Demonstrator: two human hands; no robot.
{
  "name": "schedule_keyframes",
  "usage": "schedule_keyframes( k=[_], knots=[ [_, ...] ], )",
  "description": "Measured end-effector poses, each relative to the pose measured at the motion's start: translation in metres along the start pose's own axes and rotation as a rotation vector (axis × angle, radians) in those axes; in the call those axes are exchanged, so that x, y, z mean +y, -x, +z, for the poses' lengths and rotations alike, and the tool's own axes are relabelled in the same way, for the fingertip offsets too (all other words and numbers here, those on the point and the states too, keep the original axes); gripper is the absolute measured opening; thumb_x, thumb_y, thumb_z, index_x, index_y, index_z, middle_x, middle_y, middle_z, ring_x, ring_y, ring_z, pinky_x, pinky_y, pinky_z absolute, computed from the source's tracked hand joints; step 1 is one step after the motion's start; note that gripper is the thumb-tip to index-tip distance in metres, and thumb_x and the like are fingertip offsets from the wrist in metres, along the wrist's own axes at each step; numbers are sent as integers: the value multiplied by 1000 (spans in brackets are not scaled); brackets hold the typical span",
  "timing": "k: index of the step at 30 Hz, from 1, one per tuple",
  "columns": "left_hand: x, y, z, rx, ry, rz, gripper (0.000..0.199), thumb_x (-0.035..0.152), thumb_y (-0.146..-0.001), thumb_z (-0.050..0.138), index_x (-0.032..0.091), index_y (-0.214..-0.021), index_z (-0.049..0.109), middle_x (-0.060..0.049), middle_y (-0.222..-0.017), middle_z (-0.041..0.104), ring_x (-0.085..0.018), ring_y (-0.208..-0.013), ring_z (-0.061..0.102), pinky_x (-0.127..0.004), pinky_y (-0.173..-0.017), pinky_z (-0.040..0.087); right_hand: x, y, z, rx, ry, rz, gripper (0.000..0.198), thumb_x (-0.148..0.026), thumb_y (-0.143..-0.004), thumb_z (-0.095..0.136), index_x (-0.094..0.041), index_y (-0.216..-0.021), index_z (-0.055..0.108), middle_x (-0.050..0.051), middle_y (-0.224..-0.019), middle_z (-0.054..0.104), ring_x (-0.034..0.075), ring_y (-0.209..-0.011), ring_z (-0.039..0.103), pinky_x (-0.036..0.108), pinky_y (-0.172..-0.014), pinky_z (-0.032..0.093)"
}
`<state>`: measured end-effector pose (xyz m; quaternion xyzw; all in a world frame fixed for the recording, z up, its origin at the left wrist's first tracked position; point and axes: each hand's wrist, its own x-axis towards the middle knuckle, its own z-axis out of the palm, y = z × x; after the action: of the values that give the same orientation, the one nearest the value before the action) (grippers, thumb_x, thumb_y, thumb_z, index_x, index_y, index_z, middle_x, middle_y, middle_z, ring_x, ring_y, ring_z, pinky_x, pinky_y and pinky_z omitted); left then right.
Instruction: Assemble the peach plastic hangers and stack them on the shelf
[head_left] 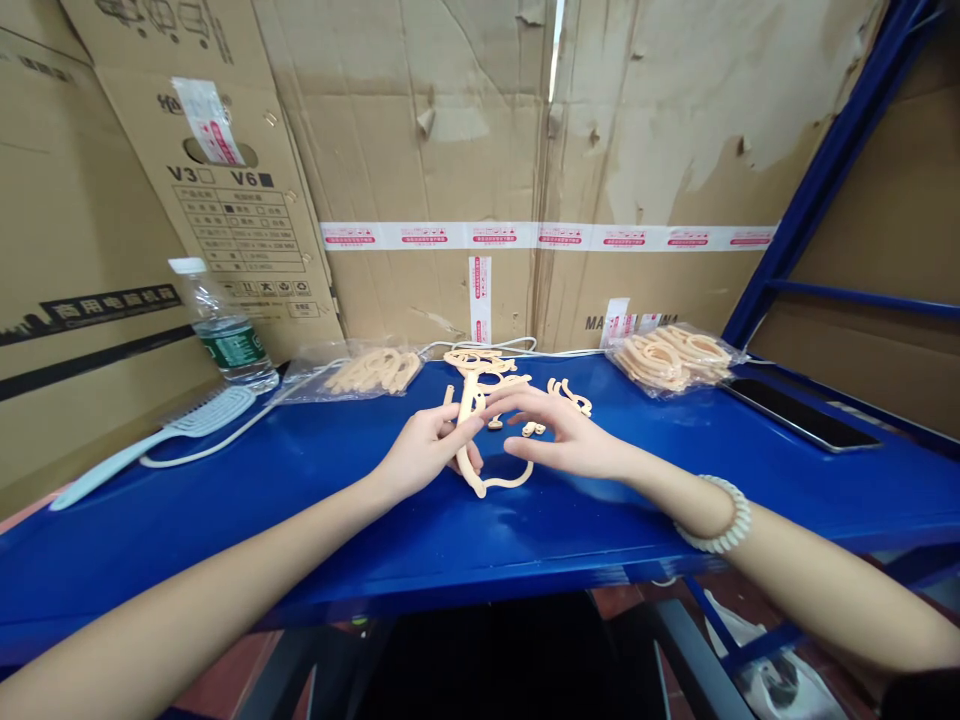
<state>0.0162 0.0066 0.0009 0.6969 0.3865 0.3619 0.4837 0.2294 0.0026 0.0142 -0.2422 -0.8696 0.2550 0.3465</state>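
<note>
My left hand (424,450) is closed around a beige, tube-like curved piece (471,475) held upright above the blue table. From its lower end a thinner beige arc (514,482) bends up toward my right hand (559,430). That hand is open, thumb and fingers apart, its fingertips close to the upper part of the held piece. Whether they touch it I cannot tell. Just beyond the hands lie loose beige pieces: a pile of curved ones (480,358), small bits (534,429) and thin curved strips (574,395).
Clear bags of beige pieces lie at back left (375,370) and back right (664,358). A water bottle (229,335), a pale blue hairbrush (187,420) and a white cable (195,463) are on the left; a phone (799,412) is on the right. Cardboard (450,150) walls the back.
</note>
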Motion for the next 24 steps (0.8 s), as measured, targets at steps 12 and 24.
schedule_keyframes(
  k=[12,24],
  knots=[
    [0,4,2,36,-17,15,34,47,-82,61,14,-88,62,-4,-66,68,-17,-54,66,-25,-53,53,11,-4,8,89,-711,292,32,-28,-79,70,-18,-109,67,9,-119,64,22,-115,56,42,-103,41],
    [-5,2,0,193,-431,195,29,38,-88,52,21,-110,60,-2,-79,68,-13,-49,59,-23,-53,46,26,-9,13,261,-655,395,37,-43,-79,67,-20,-98,45,-3,-67,61,10,-50,56,21,-45,46]
  ],
)
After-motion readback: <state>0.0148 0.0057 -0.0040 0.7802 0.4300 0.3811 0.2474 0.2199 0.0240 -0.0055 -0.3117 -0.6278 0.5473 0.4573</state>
